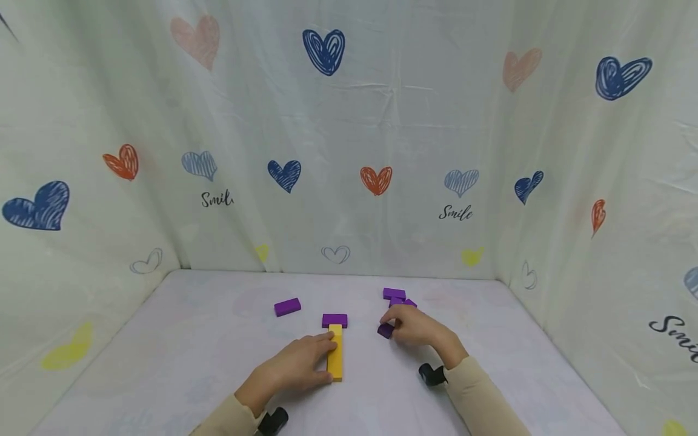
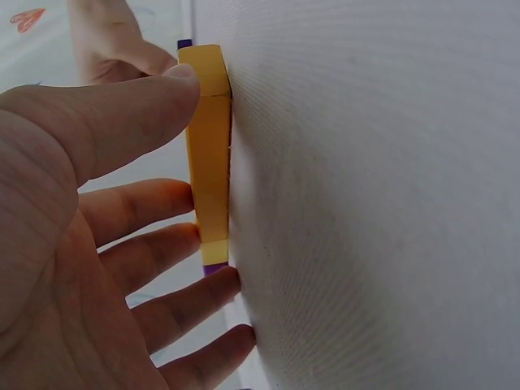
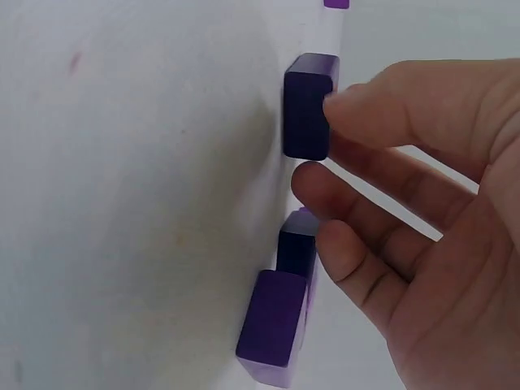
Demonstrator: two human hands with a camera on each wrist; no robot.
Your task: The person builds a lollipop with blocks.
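My left hand (image 1: pixel 300 363) rests along the left side of a long yellow block (image 1: pixel 335 357), its thumb by the near end and a fingertip near the far end. Whether the yellow length is one piece or more, I cannot tell. Crosswise at its far end lies a purple block (image 1: pixel 335 320). On the right, my right hand (image 1: pixel 417 327) pinches another purple block (image 3: pixel 307 114) between thumb and finger, low at the table. Beyond that hand several purple blocks (image 1: pixel 394 293) lie close together, partly hidden by it. Two of them, one a purple block (image 3: pixel 272 317), show below the fingers in the right wrist view.
A lone purple block (image 1: pixel 287 307) lies at the back left of the white table (image 1: pixel 180 357). Curtains (image 1: pixel 349 230) printed with hearts hang around the back and sides. Each wrist carries a black camera, such as the right wrist's camera (image 1: pixel 432 375).
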